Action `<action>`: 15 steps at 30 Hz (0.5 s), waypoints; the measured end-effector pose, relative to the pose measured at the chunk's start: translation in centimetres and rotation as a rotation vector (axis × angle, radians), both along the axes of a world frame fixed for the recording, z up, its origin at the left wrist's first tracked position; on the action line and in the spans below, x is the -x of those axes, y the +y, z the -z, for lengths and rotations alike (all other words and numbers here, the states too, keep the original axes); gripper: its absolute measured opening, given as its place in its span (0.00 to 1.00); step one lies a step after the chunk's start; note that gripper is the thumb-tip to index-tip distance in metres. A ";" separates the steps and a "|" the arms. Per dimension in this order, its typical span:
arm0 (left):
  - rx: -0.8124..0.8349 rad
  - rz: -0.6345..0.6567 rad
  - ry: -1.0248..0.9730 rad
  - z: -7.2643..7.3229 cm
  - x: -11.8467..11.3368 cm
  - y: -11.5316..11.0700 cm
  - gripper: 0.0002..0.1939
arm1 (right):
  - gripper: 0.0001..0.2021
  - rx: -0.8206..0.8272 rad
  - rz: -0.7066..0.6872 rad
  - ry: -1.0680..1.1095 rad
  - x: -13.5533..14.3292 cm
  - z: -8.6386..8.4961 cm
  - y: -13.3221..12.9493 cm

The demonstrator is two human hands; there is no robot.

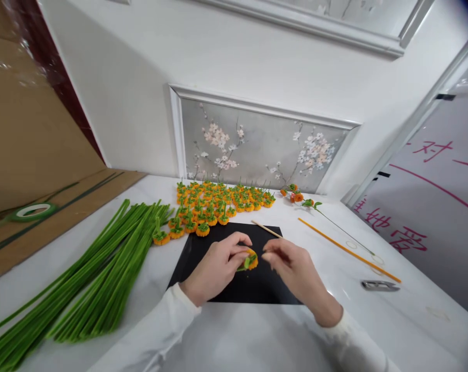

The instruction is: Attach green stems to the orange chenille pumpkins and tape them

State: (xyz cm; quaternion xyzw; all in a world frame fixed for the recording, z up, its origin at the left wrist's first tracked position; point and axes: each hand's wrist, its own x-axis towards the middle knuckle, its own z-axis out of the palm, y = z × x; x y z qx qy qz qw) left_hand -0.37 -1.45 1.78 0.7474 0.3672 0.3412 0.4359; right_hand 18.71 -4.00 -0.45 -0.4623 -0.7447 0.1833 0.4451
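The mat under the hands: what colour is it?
Black; the mat shows clearly in the head view.

Green tape roll (33, 211) on cardboard (63, 217), clippers (379, 285) on table (412, 320)

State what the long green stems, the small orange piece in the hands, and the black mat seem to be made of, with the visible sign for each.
Green stems: likely chenille pipe cleaners; fuzzy, matte, thin and uniform.
Orange piece, held by the left hand beside the right hand: apparently coiled fuzzy chenille with green trim.
Black mat: flat, matte sheet, perhaps paper or foam; unclear.
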 end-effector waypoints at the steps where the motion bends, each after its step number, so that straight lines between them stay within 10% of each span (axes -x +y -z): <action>1: -0.118 -0.055 0.049 0.1 -0.1 -0.1 0.08 | 0.14 0.163 0.015 0.128 0.1 0.2 0.1; 4: -0.375 -0.107 0.160 1.1 -0.4 -0.3 0.13 | 0.20 0.499 -0.060 0.311 0.8 0.5 0.0; 8: -0.577 -0.065 0.269 2.8 -0.6 -0.2 0.17 | 0.21 0.562 -0.067 0.294 1.7 0.6 -0.2; 15: -0.392 -0.056 0.231 1.9 -0.8 -0.4 0.14 | 0.12 0.102 0.013 -0.129 1.6 0.5 -0.6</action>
